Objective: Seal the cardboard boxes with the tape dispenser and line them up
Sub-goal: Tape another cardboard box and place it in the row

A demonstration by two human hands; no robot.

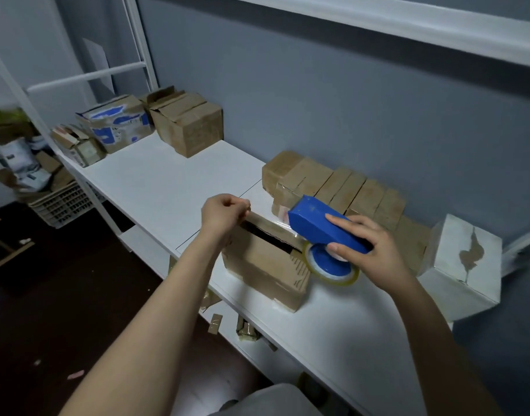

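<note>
While drawing tape across an open seam, keep the blue tape dispenser (pixel 323 226) low and square to the cardboard box (pixel 263 265).

Right hand (pixel 377 253): fingers wrapped over the dispenser's body and clamped on it, with the roll (pixel 332 267) hanging just off the box's right end.

Left hand (pixel 224 213): fingers curled tight together at the box's far-left top corner, apparently pinching the free end of the tape (pixel 283 224). Clear film, so hard to confirm.

Box standing near the front edge of the white table (pixel 167 181), top flaps not yet closed, with a dark gap showing between them.

Recommended handling:
- Push the flaps down until meeting before laying any strip.
- Anchor the free end over the far edge and a little way down the side wall.
- Pull the dispenser along the centreline of the gap under even tension to avoid wrinkles and bridging.
- Carry the strip over the opposite edge, then tilt the dispenser to cut.
- Rub the strip flat with straight fingers.
- Brace the box throughout: probably light, and liable to skid toward the table's front edge.

Afterwards, slide the box into line with the row of sealed boxes (pixel 341 187) along the wall. More boxes with loose flaps (pixel 188 124) waiting at the far left end.
</note>
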